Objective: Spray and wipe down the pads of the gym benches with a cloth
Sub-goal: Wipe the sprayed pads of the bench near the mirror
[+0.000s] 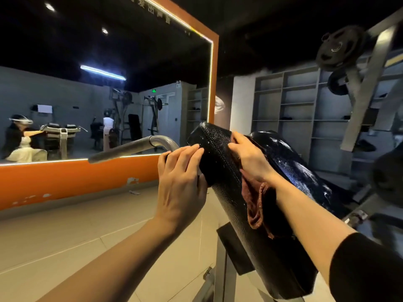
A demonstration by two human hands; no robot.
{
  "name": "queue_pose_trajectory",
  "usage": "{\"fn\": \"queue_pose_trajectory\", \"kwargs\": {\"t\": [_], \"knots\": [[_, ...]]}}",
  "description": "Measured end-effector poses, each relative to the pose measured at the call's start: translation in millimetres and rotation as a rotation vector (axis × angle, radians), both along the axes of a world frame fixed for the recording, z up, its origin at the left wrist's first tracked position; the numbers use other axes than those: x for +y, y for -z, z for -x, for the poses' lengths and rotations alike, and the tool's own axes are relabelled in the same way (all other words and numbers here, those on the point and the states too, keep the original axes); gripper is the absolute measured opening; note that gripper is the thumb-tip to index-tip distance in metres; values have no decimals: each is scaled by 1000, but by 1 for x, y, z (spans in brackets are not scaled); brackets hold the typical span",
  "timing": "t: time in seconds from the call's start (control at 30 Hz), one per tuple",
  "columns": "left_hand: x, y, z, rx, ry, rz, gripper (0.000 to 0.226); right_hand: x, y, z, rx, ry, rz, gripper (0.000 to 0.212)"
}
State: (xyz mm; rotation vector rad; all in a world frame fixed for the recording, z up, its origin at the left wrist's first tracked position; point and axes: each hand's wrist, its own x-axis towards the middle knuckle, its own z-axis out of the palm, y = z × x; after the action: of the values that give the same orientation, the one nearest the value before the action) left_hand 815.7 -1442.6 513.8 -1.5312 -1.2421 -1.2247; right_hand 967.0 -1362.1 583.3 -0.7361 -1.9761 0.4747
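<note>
A black textured bench pad (220, 171) slopes up from lower right to its top end in the middle of the view. My right hand (248, 155) grips a reddish-brown cloth (257, 203) against the pad's upper right side. The cloth hangs down below my wrist. My left hand (181, 177) lies against the pad's left edge with the fingertips on the leather. A sliver of something white shows under its palm, and I cannot tell what it is. A second, wet and shiny black pad (292, 162) sits just right of the first.
A grey metal handle bar (133, 148) juts left from behind my left hand. An orange-framed wall mirror (104, 88) fills the left. Weight plates on a grey machine arm (340, 49) hang at upper right, with grey shelves (301, 110) behind. The pad's steel stand (224, 269) rises from the tiled floor.
</note>
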Motion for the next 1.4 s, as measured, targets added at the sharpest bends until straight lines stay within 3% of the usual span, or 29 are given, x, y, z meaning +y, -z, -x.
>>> {"fn": "queue_pose_trajectory", "kwargs": {"t": [0.07, 0.2, 0.43, 0.53, 0.77, 0.93, 1.0, 1.13, 1.27, 1.33, 1.4], "knots": [[1, 1, 1, 2, 13, -2, 49, -14, 0, 4, 24, -82, -30, 47], [3, 2, 3, 14, 45, -23, 46, -2, -3, 0, -51, -129, -53, 66], [4, 0, 4, -2, 54, -33, 45, -1, -12, 6, -103, 82, -77, 51], [-1, 1, 4, 1, 36, 15, 46, -20, 2, -2, -111, 163, -201, 42], [-24, 8, -14, -26, -27, 149, 57, -67, 45, -37, -267, 328, -331, 51], [-48, 24, -53, 57, 54, 164, 58, -97, 85, -77, -429, 466, -508, 60], [-57, 25, -67, 65, 73, 182, 58, -103, 91, -95, -434, 437, -429, 59], [-69, 28, -82, 77, 118, 178, 58, -100, 81, -130, -290, 518, -22, 53], [-77, 34, -84, 74, 102, 218, 59, -85, 53, -145, 62, 747, 243, 58], [-79, 36, -88, 74, 92, 247, 59, -91, 41, -134, 337, 657, 371, 60], [-81, 39, -93, 83, 95, 264, 61, -100, 38, -120, 448, 387, 504, 63]]}}
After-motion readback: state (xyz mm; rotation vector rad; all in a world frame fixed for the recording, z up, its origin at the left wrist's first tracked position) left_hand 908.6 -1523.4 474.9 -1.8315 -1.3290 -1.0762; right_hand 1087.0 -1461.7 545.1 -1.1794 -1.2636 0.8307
